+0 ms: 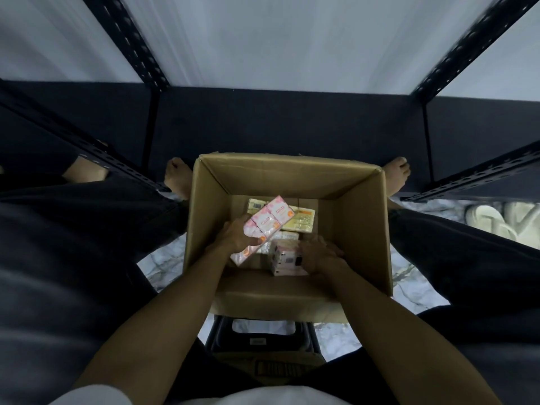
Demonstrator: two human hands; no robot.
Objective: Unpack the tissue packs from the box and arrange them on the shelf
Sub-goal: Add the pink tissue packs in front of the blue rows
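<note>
- Open cardboard box (362, 223) between my knees holds yellow tissue packs (301, 222).
- My left hand (236, 236) grips a pink tissue pack (264, 226), tilted.
- My right hand (320, 255) clasps another pink pack (285, 258) on the box floor.

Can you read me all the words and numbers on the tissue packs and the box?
None can be read.
Pink tissue pack in the left hand: orange print and round badge, too blurred to read.
Second pink tissue pack under the right hand: dark code square, too small to read.
Yellow tissue packs: label and barcode, too blurred to read.
Cardboard box: no print visible.
Black stool: small white tag, unreadable.
</note>
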